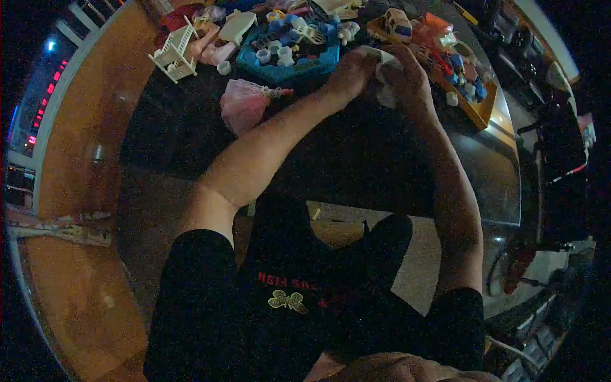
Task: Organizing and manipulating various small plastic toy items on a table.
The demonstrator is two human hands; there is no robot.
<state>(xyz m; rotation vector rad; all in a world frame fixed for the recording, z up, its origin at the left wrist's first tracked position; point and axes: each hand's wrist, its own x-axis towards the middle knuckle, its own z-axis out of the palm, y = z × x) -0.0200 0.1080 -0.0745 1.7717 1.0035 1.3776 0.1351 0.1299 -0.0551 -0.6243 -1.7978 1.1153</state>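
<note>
My left hand (358, 69) and my right hand (410, 71) are close together over the far part of the dark table (363, 153). Both grip a small whitish, partly see-through piece (385, 86), perhaps thin plastic or a wipe; its lower end hangs between them. Fingers hide much of it. Left of my left hand is a blue tray (253, 71), filled with blue and white plastic pieces. A doll's pink dress (243, 105) lies beside my left forearm. Beyond my right hand, a toy car (398, 24) rests among other toys.
At the far left stands a white toy bunk bed (175, 55) near a small white cup-like piece (223, 68). To the right, a yellow-orange tray (488, 107) holds several toy pieces. A small white block (451, 99) lies beside it. The room is dim.
</note>
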